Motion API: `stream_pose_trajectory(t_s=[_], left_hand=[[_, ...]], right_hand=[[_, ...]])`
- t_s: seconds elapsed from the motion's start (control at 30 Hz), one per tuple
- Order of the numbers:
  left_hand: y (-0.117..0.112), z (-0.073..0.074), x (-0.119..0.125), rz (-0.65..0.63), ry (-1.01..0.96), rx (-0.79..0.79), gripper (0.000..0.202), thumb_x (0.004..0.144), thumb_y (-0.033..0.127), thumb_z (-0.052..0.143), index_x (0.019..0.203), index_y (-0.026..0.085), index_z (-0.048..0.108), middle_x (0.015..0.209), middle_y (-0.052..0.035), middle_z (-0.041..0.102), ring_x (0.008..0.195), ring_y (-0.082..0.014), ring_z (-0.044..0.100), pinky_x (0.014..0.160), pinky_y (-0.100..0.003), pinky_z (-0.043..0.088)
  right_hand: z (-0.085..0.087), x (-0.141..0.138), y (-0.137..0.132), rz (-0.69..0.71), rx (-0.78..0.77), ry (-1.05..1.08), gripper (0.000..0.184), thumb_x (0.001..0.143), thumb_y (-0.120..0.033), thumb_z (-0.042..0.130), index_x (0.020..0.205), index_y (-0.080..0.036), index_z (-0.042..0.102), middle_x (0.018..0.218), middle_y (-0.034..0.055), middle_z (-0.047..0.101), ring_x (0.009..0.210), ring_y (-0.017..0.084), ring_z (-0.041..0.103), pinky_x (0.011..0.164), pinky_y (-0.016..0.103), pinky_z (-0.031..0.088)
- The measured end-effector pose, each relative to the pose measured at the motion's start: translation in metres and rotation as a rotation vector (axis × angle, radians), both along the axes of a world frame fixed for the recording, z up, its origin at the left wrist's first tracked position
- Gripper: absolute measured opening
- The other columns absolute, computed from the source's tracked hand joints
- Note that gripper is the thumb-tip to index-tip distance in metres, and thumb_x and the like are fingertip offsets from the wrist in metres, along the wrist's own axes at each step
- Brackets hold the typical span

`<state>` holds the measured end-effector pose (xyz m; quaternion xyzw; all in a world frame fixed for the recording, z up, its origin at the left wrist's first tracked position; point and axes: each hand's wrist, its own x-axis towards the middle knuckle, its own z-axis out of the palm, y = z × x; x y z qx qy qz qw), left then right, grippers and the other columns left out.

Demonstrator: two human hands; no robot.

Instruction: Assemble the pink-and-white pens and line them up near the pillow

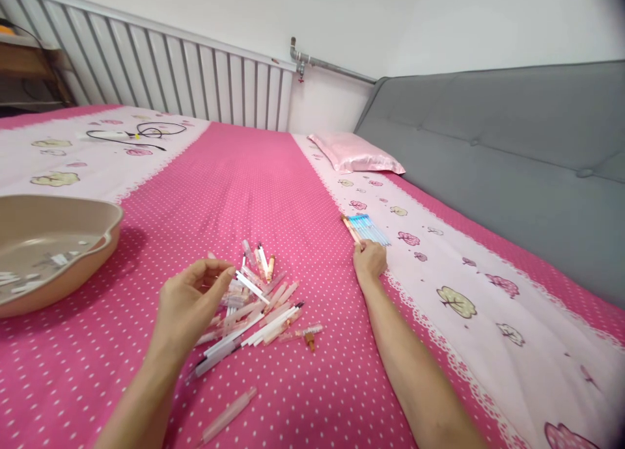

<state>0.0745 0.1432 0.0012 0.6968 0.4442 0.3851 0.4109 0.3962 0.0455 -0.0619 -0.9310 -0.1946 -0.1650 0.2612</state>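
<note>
My left hand (pixel 193 302) hovers over a loose pile of pens (pixel 258 306) on the pink dotted bedsheet, fingers pinched on a white pen (pixel 251 286). My right hand (pixel 370 260) reaches out to the right, fingers closed on a pink-orange pen (pixel 350 229) whose far end lies beside a neat row of blue pens (pixel 368 230). A single clear pen barrel (pixel 228 413) lies apart, near my left forearm.
A tan heart-shaped tray (pixel 105 231) with a few small parts stands at the left. A pink pillow (pixel 356 153) lies by the grey headboard (pixel 493 156). A black cable (pixel 146 133) rests at the far left of the bed, in front of a radiator.
</note>
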Motion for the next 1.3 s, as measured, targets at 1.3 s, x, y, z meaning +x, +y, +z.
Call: stream_pose_trajectory(t_s=[1.3], left_hand=[[0.0005,-0.0007,-0.0025,-0.003,0.041,0.000,0.036,0.064,0.048,0.064,0.082,0.017,0.065,0.074,-0.0029,0.067,0.066,-0.0154,0.060,0.059,-0.024,0.046]], right_hand=[[0.0006,-0.0012,0.0006,-0.011,0.007,0.039,0.030,0.079,-0.023,0.048,0.102,-0.024,0.068,0.093,0.0093,0.062,0.090,0.023,0.056,0.067,0.029,0.041]])
